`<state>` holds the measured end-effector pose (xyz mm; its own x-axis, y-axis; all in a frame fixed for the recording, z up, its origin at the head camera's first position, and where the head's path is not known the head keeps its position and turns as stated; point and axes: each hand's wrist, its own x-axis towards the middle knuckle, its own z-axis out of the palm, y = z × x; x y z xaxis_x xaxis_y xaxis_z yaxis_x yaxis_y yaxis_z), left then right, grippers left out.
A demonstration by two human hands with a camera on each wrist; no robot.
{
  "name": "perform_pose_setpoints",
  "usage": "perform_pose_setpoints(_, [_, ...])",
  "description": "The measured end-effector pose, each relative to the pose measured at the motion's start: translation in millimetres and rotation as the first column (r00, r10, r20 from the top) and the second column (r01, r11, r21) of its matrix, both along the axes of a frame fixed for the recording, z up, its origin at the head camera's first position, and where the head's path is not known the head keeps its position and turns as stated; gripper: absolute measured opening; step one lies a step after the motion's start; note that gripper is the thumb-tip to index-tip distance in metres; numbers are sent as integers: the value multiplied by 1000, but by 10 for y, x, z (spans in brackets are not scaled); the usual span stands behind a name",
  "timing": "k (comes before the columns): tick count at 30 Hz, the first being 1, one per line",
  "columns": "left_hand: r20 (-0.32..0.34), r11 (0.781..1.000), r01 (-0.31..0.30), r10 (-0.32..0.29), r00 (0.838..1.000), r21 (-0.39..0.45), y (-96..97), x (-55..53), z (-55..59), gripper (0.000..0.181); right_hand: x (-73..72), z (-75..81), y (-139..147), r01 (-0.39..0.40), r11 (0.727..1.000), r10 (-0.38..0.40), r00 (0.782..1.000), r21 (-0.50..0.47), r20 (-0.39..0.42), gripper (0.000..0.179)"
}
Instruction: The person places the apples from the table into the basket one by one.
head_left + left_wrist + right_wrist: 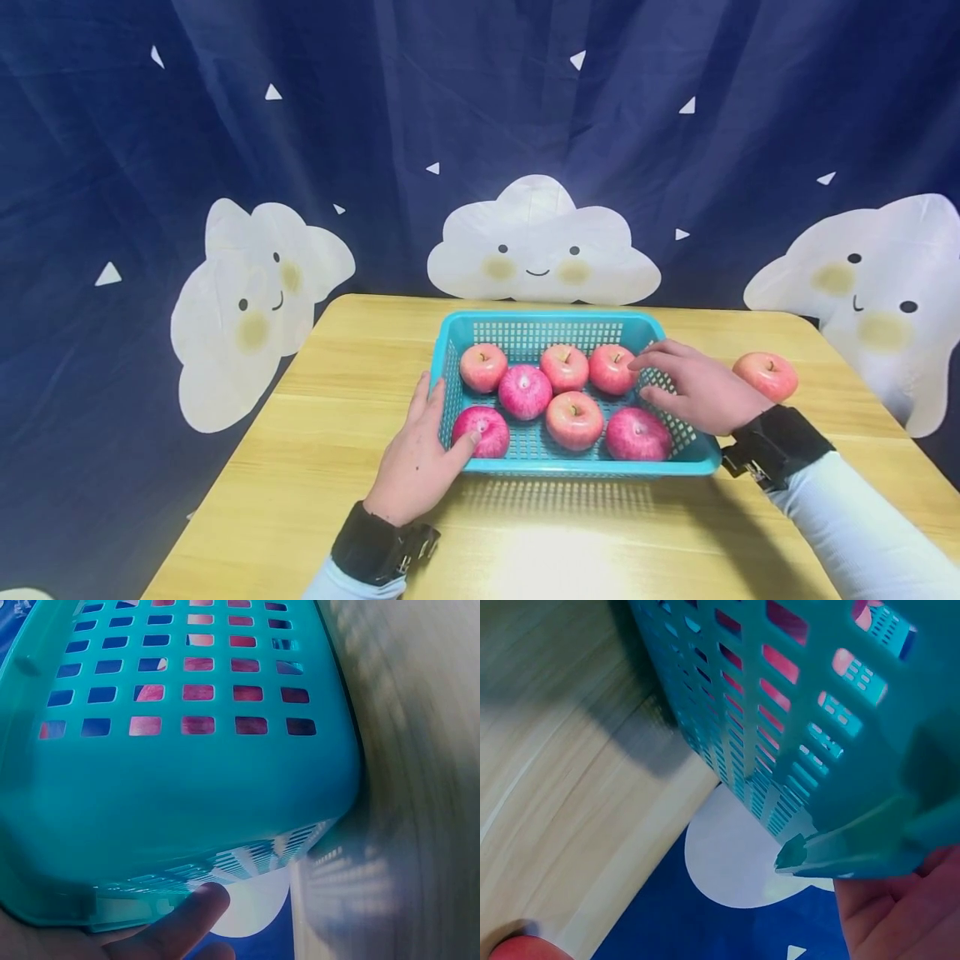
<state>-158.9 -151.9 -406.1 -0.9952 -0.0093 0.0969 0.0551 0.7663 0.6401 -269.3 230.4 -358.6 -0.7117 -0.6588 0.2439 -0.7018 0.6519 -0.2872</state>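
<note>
A turquoise plastic basket [570,468] with perforated walls stands on the table, holding several apples. Some are pale pinkish red, like the front middle apple [574,421]; others are deeper magenta, like the front right apple [638,434]. My left hand [420,458] holds the basket's left rim. Its thumb reaches inside over the front left apple [483,432], and its fingers lie along the outside. My right hand [697,385] reaches over the right rim, fingers loosely bent, fingertips at the back right apple [613,369]; whether they touch it is unclear.
Another apple [766,376] lies on the wooden table [322,400], right of the basket and behind my right wrist. A dark blue curtain [480,100] with printed clouds hangs behind the table. Each wrist wears a black strap [783,446].
</note>
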Motion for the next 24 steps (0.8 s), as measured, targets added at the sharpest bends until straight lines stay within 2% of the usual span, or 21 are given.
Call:
perform_pose_setpoints(14, [-2, 1000, 1, -1, 1000, 25, 3, -11, 5, 88, 10, -47, -16, 26, 998, -28, 998, 54, 54, 31])
perform_pose_setpoints(19, [2, 1000, -4, 4, 1000, 29, 3, -7, 11, 87, 57, -15, -51, 35, 997, -40, 997, 74, 68, 32])
perform_pose_setpoints(24, [-6, 1000, -1, 1, 1000, 20, 1, 2, 10, 86, 123, 37, -85, 18, 993, -24, 999, 116, 47, 39])
